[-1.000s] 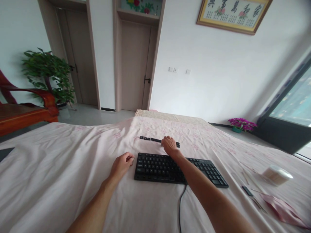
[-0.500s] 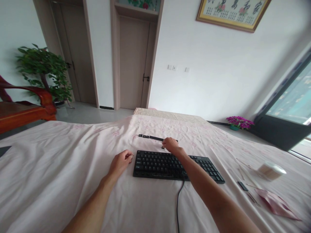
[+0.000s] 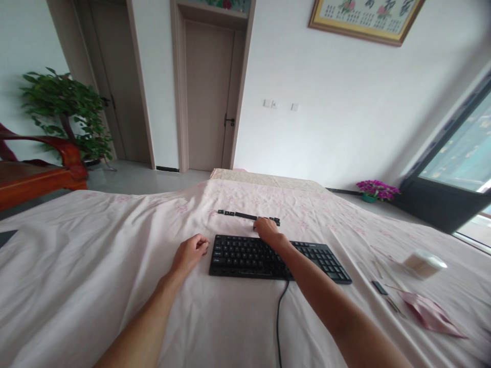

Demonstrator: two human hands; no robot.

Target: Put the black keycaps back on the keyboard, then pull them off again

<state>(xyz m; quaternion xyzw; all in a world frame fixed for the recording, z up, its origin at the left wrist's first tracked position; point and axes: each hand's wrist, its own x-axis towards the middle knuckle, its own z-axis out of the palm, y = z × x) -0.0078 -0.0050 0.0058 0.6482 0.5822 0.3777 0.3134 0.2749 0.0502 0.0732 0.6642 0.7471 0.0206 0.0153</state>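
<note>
A black keyboard (image 3: 245, 255) lies on the pale flowered cloth, its bottom row bare of keys along part of the near edge. Behind it is a line of loose black keycaps (image 3: 229, 212) with a long space bar (image 3: 246, 216) among them. My right hand (image 3: 266, 228) reaches across the keyboard to this line, fingers bent down over a small dark keycap (image 3: 255, 226) that shows at the fingertips. My left hand (image 3: 193, 249) rests on the cloth just left of the keyboard, fingers curled in; what they hold, if anything, is hidden.
The keyboard's cable (image 3: 279, 317) runs toward me. To the right lie a clear tub of cotton swabs (image 3: 425, 264), a small dark piece (image 3: 379, 287), tweezers-like thin tools (image 3: 394, 305) and a pink cloth (image 3: 431, 313). A dark object (image 3: 6, 237) sits at the left edge.
My right hand has shifted slightly left, with the small keycap now nearer the line of loose keycaps; more of those on the right show. My left hand stays put. The view has shifted a little.
</note>
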